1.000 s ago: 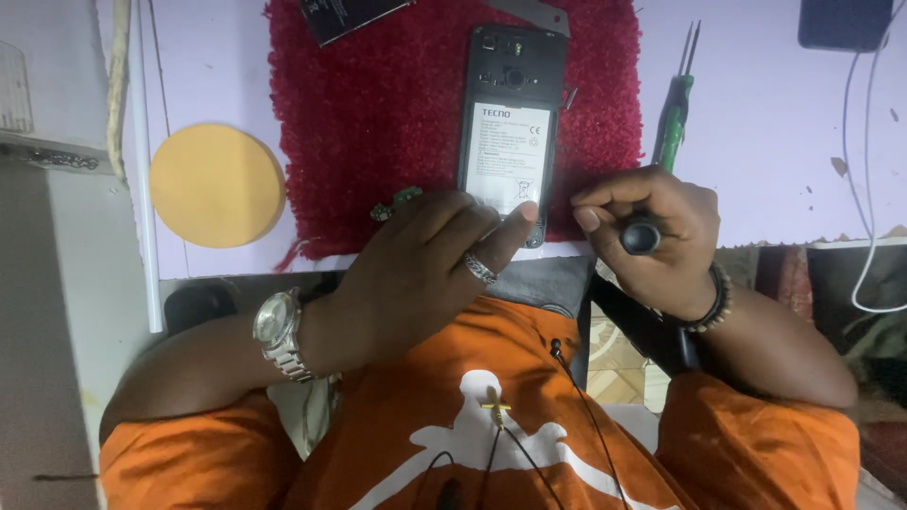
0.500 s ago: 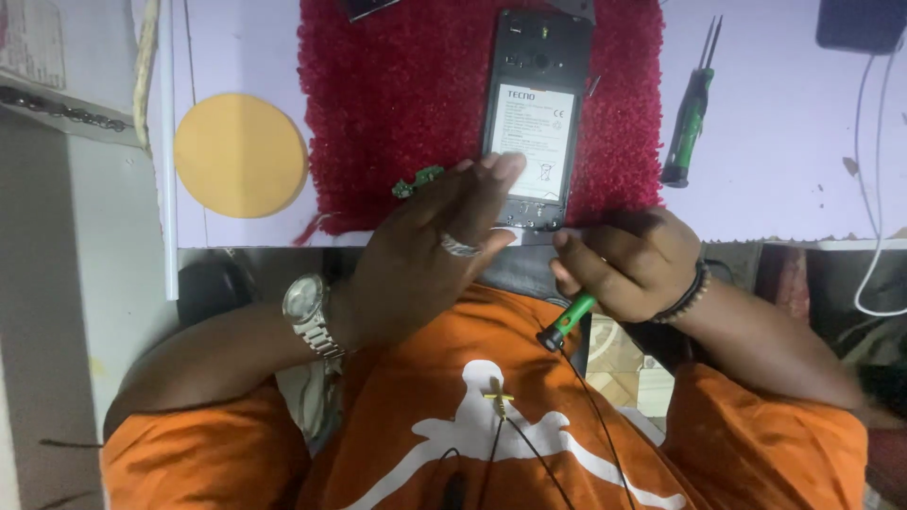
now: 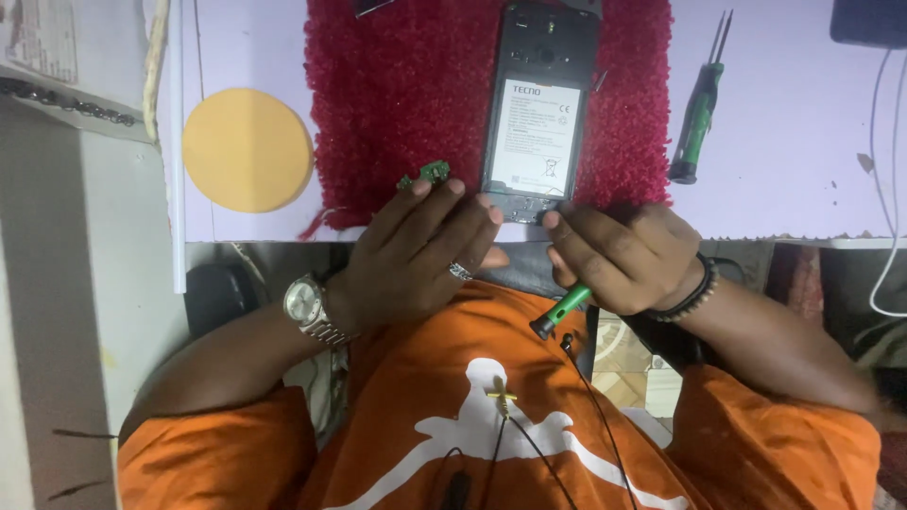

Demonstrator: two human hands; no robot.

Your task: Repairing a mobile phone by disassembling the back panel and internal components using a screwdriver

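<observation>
An opened phone (image 3: 540,113) with its back cover off lies on a red mat (image 3: 406,104), its white battery label facing up. My right hand (image 3: 624,255) grips a green-handled screwdriver (image 3: 562,310), whose tip is hidden under my fingers at the phone's lower edge. My left hand (image 3: 416,255) rests on the mat's near edge with its fingertips against the phone's lower left corner. A small green circuit piece (image 3: 430,173) lies just beyond my left fingertips.
A second green screwdriver (image 3: 697,123) lies on the pale table right of the mat. A yellow disc (image 3: 248,149) sits to the left. A white cable (image 3: 883,170) runs down the right side, under a dark object (image 3: 869,21) at the top right.
The view has shifted so the phone sits further right. My right hand has moved up to the phone's lower edge with the screwdriver. My left hand has stayed at the phone's corner.
</observation>
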